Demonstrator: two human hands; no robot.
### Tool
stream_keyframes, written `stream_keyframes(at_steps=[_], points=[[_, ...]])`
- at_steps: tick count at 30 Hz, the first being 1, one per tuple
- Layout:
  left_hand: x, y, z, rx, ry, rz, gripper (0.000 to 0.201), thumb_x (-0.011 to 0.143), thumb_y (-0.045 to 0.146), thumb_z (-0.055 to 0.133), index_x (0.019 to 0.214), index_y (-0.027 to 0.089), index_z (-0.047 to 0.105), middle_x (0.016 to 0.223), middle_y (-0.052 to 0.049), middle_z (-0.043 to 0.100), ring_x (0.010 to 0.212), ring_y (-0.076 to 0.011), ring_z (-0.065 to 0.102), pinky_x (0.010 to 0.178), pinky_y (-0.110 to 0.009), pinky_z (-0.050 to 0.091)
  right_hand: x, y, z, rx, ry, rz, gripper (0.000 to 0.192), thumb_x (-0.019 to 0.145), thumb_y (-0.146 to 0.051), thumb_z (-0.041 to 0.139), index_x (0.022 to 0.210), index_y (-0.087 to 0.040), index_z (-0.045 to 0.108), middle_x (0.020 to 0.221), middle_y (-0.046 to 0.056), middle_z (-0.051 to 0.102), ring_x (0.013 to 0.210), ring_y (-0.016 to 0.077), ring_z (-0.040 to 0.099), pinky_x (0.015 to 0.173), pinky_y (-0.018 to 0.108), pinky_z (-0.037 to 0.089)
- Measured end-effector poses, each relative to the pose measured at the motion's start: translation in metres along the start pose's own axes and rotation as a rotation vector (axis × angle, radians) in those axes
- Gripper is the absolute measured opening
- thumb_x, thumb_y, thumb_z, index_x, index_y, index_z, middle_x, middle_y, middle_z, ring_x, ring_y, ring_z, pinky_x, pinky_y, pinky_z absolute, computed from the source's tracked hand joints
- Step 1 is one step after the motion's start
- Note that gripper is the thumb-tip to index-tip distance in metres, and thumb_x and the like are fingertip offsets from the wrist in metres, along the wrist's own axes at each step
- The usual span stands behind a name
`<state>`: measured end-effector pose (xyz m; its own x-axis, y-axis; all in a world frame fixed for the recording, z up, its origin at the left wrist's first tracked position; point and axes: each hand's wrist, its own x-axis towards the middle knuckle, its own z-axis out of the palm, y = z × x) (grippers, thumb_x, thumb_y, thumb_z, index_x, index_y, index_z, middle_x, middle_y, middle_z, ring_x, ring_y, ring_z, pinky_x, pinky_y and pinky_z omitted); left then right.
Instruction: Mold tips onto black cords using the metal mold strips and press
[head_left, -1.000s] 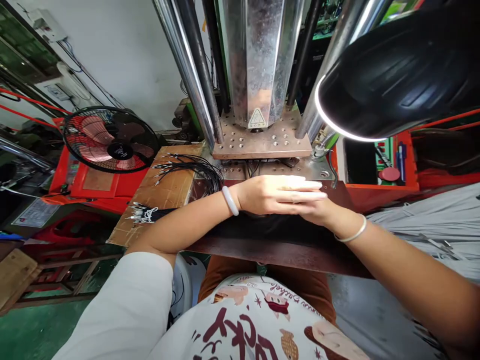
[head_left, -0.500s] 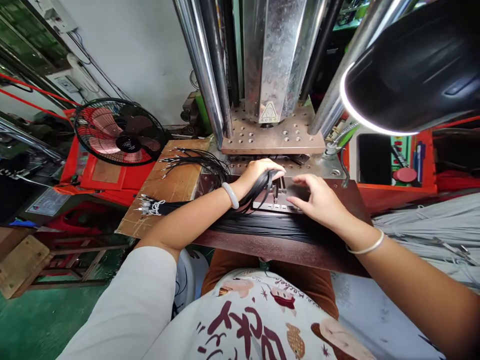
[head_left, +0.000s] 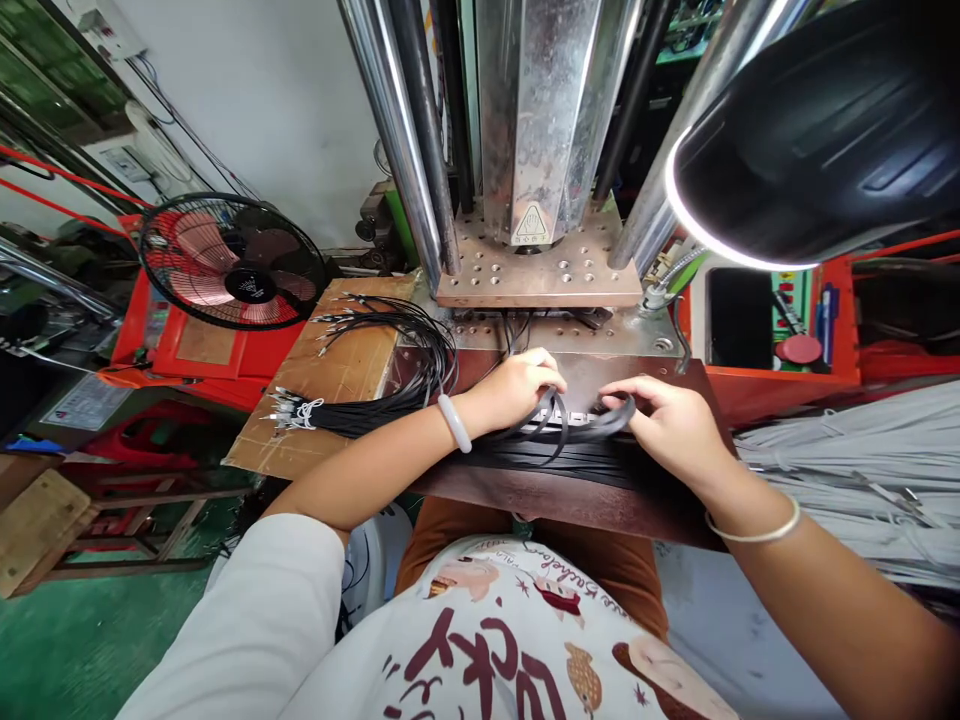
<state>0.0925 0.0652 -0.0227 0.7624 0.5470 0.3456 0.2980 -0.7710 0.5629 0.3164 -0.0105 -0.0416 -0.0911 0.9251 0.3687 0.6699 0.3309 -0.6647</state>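
Observation:
My left hand point(head_left: 517, 388) grips a looped bunch of black cables point(head_left: 544, 425) at the front of a vertical press. My right hand point(head_left: 671, 425) pinches the same black cables from the right, just over a small metal mould plate point(head_left: 576, 417) on the brown work shelf point(head_left: 555, 495). More black cables point(head_left: 375, 410) trail left from my left wrist across a sheet of cardboard point(head_left: 337, 375), their metal connector ends point(head_left: 289, 412) fanned out. Both wrists wear a pale bangle.
The press's perforated platen point(head_left: 540, 272) and steel columns point(head_left: 394, 130) rise right behind my hands. A black lamp shade point(head_left: 817, 130) hangs at upper right. A red-bladed fan point(head_left: 229, 262) stands at left. Grey cables point(head_left: 847, 470) lie heaped at right. Red control box point(head_left: 780, 330) behind.
A second ago my hands lay flat, crossed over the mould. They have separated, drawn back toward me and closed on the black cable bundle, lifting it off the mould plate.

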Motion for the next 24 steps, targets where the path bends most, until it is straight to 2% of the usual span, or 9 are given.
stream_keyframes(at_steps=[2,4,7,12,19,22,24], points=[[-0.006,0.009,0.004,-0.06,0.004,0.061,0.022,0.083,0.003,0.056,0.089,0.013,0.075,0.089,-0.007,0.072,0.083,-0.0142,0.068,0.079,-0.022,0.052,-0.01,-0.003,0.001,0.106,0.03,-0.013,0.012,0.086,-0.03,0.062,0.088,-0.023,0.071,0.086,0.003,0.072,0.078,0.0205,0.066,0.073,0.035,0.05],[-0.011,0.015,0.009,-0.071,0.018,0.077,0.023,0.084,0.003,0.056,0.092,0.013,0.075,0.088,-0.006,0.074,0.08,-0.0138,0.069,0.077,-0.022,0.052,-0.014,-0.005,0.005,0.122,0.042,-0.107,0.011,0.087,-0.03,0.064,0.086,-0.024,0.072,0.087,0.003,0.072,0.081,0.0205,0.064,0.079,0.037,0.049],[-0.016,0.016,0.015,0.013,0.073,0.07,0.024,0.085,0.003,0.054,0.093,0.014,0.075,0.091,-0.006,0.075,0.081,-0.0154,0.069,0.077,-0.024,0.053,-0.013,-0.007,0.011,0.029,0.033,-0.226,0.012,0.089,-0.028,0.063,0.086,-0.024,0.074,0.084,0.003,0.071,0.078,0.0205,0.059,0.074,0.037,0.047],[-0.02,0.011,0.017,0.008,0.151,0.082,0.022,0.089,0.008,0.053,0.093,0.013,0.074,0.091,-0.006,0.075,0.083,-0.0135,0.069,0.078,-0.022,0.053,-0.012,-0.009,0.016,-0.012,0.003,-0.276,0.015,0.091,-0.025,0.06,0.09,-0.023,0.074,0.084,0.004,0.07,0.077,0.0196,0.056,0.07,0.035,0.047],[-0.024,0.017,0.017,0.252,0.052,0.15,0.024,0.093,0.014,0.048,0.101,0.016,0.07,0.098,-0.006,0.075,0.09,-0.0164,0.069,0.085,-0.028,0.051,-0.016,-0.013,0.021,-0.157,-0.025,-0.378,0.023,0.095,-0.024,0.049,0.093,-0.02,0.071,0.085,0.007,0.069,0.075,0.0199,0.054,0.068,0.037,0.045],[-0.026,0.025,0.015,0.342,0.035,0.203,0.026,0.096,0.016,0.044,0.099,0.014,0.069,0.096,-0.007,0.074,0.087,-0.0172,0.068,0.085,-0.03,0.051,-0.019,-0.013,0.019,-0.119,-0.026,-0.342,0.024,0.094,-0.023,0.047,0.094,-0.022,0.071,0.09,0.008,0.066,0.079,0.02,0.058,0.07,0.037,0.049],[-0.027,0.028,0.016,0.381,0.023,0.242,0.028,0.097,0.016,0.041,0.095,0.012,0.069,0.09,-0.008,0.073,0.083,-0.018,0.067,0.084,-0.032,0.051,-0.022,-0.012,0.017,-0.073,0.046,-0.25,0.021,0.093,-0.023,0.05,0.096,-0.023,0.071,0.094,0.009,0.065,0.086,0.0207,0.061,0.075,0.038,0.052]])
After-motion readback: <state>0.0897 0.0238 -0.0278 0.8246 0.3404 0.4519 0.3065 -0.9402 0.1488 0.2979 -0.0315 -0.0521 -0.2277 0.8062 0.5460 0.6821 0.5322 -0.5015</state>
